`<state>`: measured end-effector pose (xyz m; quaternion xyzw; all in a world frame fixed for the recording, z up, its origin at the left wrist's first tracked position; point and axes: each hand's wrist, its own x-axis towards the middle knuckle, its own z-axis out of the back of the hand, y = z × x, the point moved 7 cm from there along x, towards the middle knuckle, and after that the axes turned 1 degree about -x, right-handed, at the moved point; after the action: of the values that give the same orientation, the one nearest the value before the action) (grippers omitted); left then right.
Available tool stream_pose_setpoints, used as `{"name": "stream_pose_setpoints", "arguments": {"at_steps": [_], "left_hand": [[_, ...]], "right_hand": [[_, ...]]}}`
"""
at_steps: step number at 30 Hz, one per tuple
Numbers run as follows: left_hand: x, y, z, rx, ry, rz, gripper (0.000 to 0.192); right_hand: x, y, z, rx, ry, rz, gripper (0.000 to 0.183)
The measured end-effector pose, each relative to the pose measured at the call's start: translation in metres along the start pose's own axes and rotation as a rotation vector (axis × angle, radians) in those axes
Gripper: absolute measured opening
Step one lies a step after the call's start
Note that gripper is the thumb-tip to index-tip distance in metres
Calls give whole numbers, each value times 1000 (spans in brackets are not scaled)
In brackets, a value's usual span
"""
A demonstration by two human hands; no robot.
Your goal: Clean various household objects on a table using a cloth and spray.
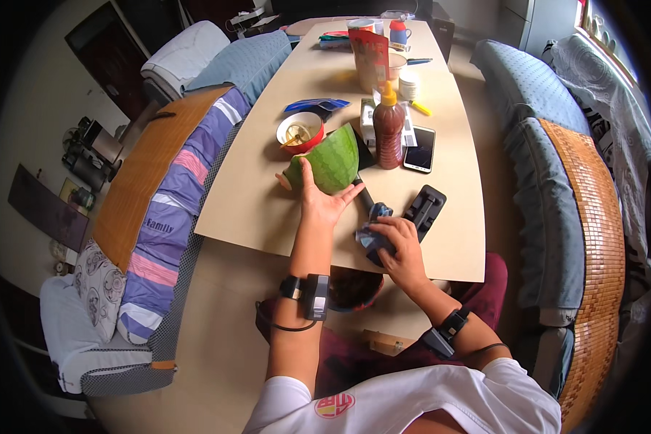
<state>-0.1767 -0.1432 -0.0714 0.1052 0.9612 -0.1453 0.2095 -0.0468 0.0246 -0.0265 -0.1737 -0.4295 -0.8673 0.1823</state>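
My left hand [323,206] is against the near side of a cut piece of watermelon [333,160], its green striped rind facing me. One finger points up along the rind and others spread to the right below it. My right hand [404,247] grips a crumpled dark blue cloth or wrapper [377,238] near the table's front edge. Just beyond that hand, a black handle [364,195] slants toward the melon. The dark flat part past it is partly hidden by the melon, so I cannot tell what it is.
Beyond the melon stand a red-and-white bowl [310,142] with a spoon and a red sauce bottle [389,130]. A smartphone [420,150] and a black tray [427,206] lie to the right. Farther back are a red pouch [368,59] and white jar [409,85]. Below the table edge sits a basin [356,304].
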Motion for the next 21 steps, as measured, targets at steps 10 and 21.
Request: {"name": "stream_pose_setpoints", "arguments": {"at_steps": [10,21], "left_hand": [[-2,-33,4,206,51,-152,105],[1,-41,16,210,47,-14,89]], "right_hand": [[42,-51,11,425,-247,-318,48],[122,-62,-70,715,358,-447,102]]}}
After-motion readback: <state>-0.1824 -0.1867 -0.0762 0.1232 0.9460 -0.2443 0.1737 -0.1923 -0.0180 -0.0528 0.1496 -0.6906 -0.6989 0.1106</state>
